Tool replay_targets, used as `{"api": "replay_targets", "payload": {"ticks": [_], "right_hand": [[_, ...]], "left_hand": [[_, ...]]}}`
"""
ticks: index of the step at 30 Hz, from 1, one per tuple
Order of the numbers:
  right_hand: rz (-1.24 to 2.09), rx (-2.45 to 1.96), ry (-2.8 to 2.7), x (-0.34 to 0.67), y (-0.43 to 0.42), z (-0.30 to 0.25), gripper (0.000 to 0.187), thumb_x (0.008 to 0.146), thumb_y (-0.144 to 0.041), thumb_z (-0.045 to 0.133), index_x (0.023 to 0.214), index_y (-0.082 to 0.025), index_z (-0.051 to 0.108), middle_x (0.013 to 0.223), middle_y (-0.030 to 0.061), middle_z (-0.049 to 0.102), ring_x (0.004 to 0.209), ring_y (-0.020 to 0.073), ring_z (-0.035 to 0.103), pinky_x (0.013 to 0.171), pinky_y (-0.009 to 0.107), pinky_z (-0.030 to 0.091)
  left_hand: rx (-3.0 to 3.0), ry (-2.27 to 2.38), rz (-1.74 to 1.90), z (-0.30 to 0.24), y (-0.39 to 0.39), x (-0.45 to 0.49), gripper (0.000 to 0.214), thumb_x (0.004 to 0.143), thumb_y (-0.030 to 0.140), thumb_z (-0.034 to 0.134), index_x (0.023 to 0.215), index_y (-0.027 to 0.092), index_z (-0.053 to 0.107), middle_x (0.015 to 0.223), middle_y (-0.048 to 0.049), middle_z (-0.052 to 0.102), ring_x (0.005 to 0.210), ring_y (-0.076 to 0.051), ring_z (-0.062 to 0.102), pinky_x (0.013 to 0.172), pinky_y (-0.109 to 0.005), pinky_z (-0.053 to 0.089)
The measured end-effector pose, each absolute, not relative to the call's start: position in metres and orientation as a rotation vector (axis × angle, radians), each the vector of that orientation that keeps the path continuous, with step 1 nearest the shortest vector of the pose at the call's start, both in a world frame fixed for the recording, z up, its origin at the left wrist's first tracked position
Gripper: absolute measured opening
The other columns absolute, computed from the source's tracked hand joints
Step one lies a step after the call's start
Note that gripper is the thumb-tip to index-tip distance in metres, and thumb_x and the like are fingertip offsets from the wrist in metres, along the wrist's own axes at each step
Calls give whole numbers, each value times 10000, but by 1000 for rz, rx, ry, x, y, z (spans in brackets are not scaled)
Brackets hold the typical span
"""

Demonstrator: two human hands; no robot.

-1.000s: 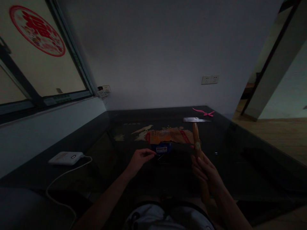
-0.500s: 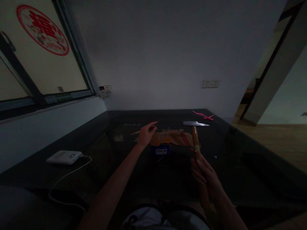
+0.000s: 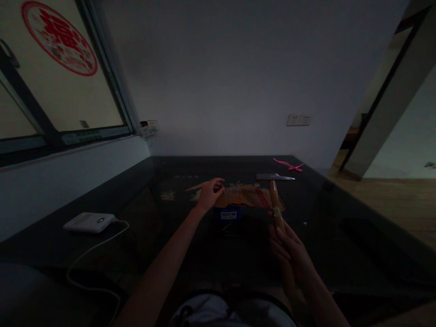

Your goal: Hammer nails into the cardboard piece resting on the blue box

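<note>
My right hand [image 3: 289, 243] is wrapped round the wooden handle of a hammer [image 3: 274, 193], which is held upright with its metal head at the top. My left hand [image 3: 208, 195] is at the left end of a crumpled brown piece with a red stripe [image 3: 243, 195], perhaps paper or packaging. Its thumb and fingers are pinched together; what lies between them is too dark and small to make out. The brown piece rests on or just above a blue box [image 3: 230, 212] with a white label. The hammer's handle passes in front of the piece's right end.
A dark, glossy table [image 3: 160, 254] spans the view. A white power bank [image 3: 89, 222] with a white cable [image 3: 91, 250] lies at the left. A pink strip [image 3: 289, 165] lies at the far right, near the wall. Thin metal bits [image 3: 230, 229] lie before the box.
My left hand's fingers have come down and closed into a pinch by the brown piece. The hammer has shifted slightly left, still in my right hand.
</note>
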State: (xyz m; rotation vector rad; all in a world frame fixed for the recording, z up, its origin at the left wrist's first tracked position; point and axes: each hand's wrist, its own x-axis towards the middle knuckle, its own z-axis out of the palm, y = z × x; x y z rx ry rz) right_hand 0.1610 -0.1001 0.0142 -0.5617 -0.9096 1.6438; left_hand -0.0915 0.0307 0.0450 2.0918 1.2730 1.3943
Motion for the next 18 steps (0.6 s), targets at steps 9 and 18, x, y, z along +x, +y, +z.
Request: {"api": "replay_targets", "payload": {"ticks": [9,18], "right_hand": [[1605,-642,-948,159,-101,14,367,793,-299,611,1147,-269,520,558,-91,355,317,-13,205,285,102,191],[1325,-968,-1466,157,-88,73,474,765,-338,612,1199,-193,486,481,-98,383,318,39,320,288,146,267]], "left_hand": [[2089,1275,1402,35,37,-97,236,760,194,574,994,162,578,870,-46,640,824,-148,621,766,-273,487],[2031,1260,1403,32,40,-97,190,725,207,624,903,143,612,864,-58,657,812,-160,623,762,-289,486]]}}
